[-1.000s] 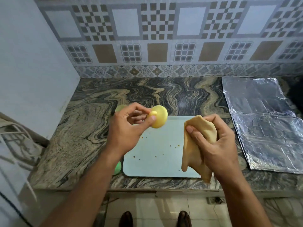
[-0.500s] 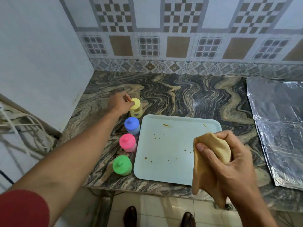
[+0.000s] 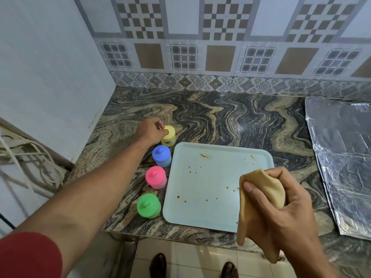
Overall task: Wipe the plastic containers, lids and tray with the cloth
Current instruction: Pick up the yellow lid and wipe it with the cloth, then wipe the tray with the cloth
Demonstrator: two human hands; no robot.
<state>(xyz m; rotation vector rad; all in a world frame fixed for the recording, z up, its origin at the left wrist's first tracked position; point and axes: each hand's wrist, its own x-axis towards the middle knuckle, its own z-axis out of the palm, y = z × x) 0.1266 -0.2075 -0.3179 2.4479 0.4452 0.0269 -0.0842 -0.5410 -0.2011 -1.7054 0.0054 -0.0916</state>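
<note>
A pale blue tray (image 3: 208, 189) with brown food specks lies on the marble counter. Along its left edge stand a yellow container (image 3: 169, 137), a blue one (image 3: 161, 156), a pink one (image 3: 156, 177) and a green one (image 3: 149, 206), each with a lid. My left hand (image 3: 151, 132) reaches out and its fingers rest on the yellow container's top. My right hand (image 3: 281, 201) holds a bunched tan cloth (image 3: 259, 199) above the tray's near right corner.
Crinkled foil sheets (image 3: 341, 157) cover the counter on the right. A white wall (image 3: 50, 77) bounds the left side, with cables (image 3: 26, 157) below it. The counter's front edge (image 3: 180, 235) drops to a tiled floor where my feet show.
A second ago my left hand held the yellow lid up in front of me; it has since gone down onto the yellow container at the back of the row. The cloth hand stayed near the tray.
</note>
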